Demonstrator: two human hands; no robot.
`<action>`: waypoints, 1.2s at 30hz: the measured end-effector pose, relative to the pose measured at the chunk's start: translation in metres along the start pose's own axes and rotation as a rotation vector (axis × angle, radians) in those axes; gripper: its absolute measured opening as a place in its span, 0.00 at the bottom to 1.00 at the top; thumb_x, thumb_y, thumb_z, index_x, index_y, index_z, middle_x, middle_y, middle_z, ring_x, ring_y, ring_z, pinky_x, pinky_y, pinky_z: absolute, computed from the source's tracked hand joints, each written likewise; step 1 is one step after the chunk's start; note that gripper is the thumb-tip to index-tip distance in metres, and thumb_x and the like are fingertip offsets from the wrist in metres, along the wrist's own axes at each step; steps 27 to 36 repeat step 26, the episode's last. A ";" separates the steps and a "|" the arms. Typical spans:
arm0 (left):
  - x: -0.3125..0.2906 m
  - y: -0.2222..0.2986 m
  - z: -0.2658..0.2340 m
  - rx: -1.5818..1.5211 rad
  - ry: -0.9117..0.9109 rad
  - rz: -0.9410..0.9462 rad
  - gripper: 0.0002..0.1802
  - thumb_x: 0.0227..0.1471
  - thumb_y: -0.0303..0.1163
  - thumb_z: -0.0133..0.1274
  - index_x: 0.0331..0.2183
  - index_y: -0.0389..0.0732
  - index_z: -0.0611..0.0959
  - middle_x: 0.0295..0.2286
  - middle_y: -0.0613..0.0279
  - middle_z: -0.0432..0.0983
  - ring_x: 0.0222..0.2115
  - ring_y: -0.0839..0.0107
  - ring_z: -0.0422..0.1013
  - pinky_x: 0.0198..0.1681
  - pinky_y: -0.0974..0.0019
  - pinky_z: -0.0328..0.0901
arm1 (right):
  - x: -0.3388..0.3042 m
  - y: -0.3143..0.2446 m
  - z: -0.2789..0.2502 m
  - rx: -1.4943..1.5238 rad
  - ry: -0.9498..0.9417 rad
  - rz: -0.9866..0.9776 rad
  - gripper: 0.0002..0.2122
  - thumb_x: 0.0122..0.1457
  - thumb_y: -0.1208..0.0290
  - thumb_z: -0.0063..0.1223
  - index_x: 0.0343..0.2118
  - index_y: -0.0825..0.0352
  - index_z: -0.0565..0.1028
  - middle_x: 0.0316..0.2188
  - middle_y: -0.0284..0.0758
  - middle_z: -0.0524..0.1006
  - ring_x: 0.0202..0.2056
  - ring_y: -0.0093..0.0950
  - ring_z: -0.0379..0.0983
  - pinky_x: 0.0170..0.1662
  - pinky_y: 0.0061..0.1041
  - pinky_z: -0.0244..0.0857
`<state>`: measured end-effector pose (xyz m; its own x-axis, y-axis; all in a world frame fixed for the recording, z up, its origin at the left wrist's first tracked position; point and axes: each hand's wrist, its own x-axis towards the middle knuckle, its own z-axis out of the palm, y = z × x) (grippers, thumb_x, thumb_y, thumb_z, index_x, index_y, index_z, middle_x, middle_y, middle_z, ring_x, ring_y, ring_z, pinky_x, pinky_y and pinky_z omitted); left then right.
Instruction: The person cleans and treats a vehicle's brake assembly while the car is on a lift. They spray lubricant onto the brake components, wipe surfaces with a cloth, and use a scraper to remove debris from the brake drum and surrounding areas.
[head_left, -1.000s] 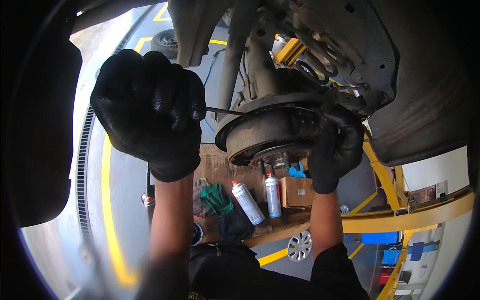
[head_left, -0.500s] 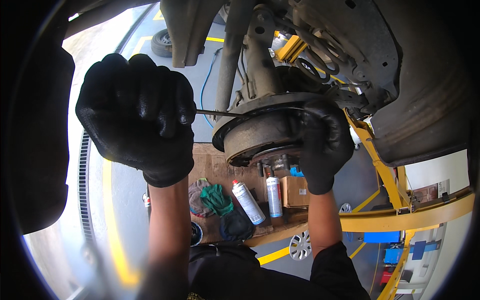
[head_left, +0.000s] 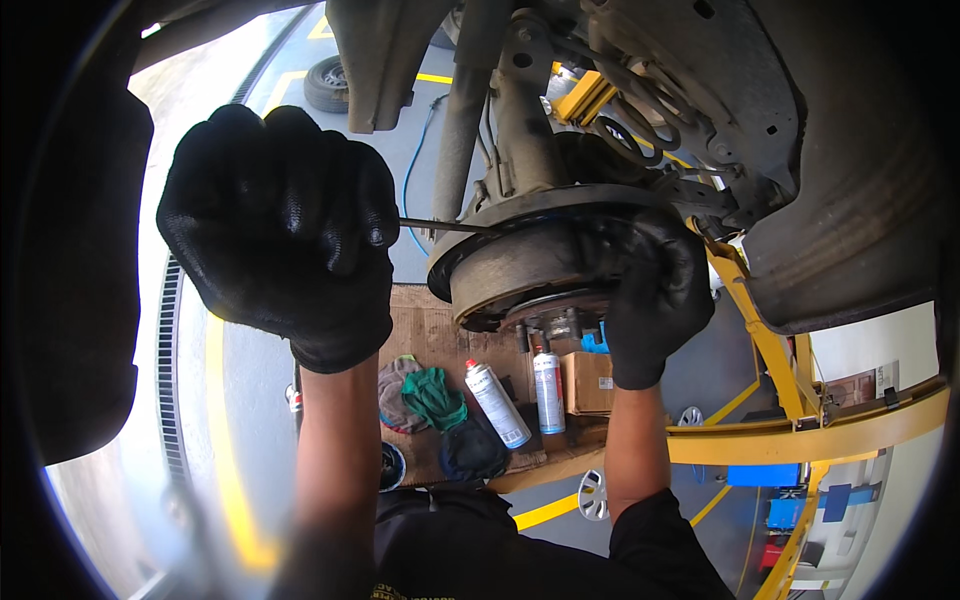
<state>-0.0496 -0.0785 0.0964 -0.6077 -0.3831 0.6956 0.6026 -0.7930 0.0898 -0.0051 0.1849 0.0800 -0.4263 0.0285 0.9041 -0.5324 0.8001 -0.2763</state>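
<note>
In front of me the brake assembly hangs under the raised car, with its round backing plate (head_left: 500,208), a curved brake shoe (head_left: 505,265) and hub studs (head_left: 560,325) at the lower side. My gloved left hand (head_left: 285,225) is closed in a fist round a screwdriver; only its thin metal shaft (head_left: 440,225) shows, its tip reaching the gap between backing plate and shoe. At the right end of the shoe, my gloved right hand (head_left: 660,300) has its fingers curled in against the assembly. Whatever lies between those fingers is hidden.
Below lies a cardboard-covered surface (head_left: 420,310) with rags (head_left: 432,398), two spray cans (head_left: 497,405) (head_left: 548,392) and a small carton (head_left: 588,383). A coil spring (head_left: 640,140) and suspension parts rise behind. Yellow lift arms (head_left: 760,340) stand right; a loose tyre (head_left: 327,85) lies far left.
My right hand has shifted slightly right along the assembly, its forearm moving a little left. The left hand and screwdriver have moved very slightly right.
</note>
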 end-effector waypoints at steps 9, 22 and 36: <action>0.000 0.002 0.001 0.006 0.016 -0.008 0.20 0.68 0.43 0.46 0.24 0.49 0.65 0.17 0.69 0.56 0.10 0.76 0.52 0.16 0.68 0.57 | 0.003 -0.019 -0.002 0.076 0.128 0.106 0.07 0.63 0.82 0.56 0.43 0.71 0.82 0.39 0.38 0.85 0.40 0.26 0.83 0.47 0.25 0.76; -0.014 0.007 0.011 -0.007 0.039 -0.013 0.20 0.68 0.44 0.42 0.23 0.49 0.65 0.16 0.68 0.56 0.10 0.73 0.50 0.16 0.66 0.54 | -0.003 -0.018 -0.028 0.118 0.236 0.211 0.07 0.68 0.74 0.57 0.44 0.72 0.79 0.40 0.37 0.84 0.41 0.25 0.82 0.46 0.25 0.76; -0.043 0.045 0.019 0.001 0.044 0.058 0.20 0.68 0.47 0.41 0.25 0.49 0.68 0.16 0.66 0.58 0.11 0.71 0.51 0.15 0.65 0.54 | -0.033 -0.033 -0.068 -0.052 0.222 -0.008 0.18 0.70 0.63 0.57 0.48 0.78 0.75 0.45 0.47 0.83 0.39 0.31 0.84 0.50 0.30 0.79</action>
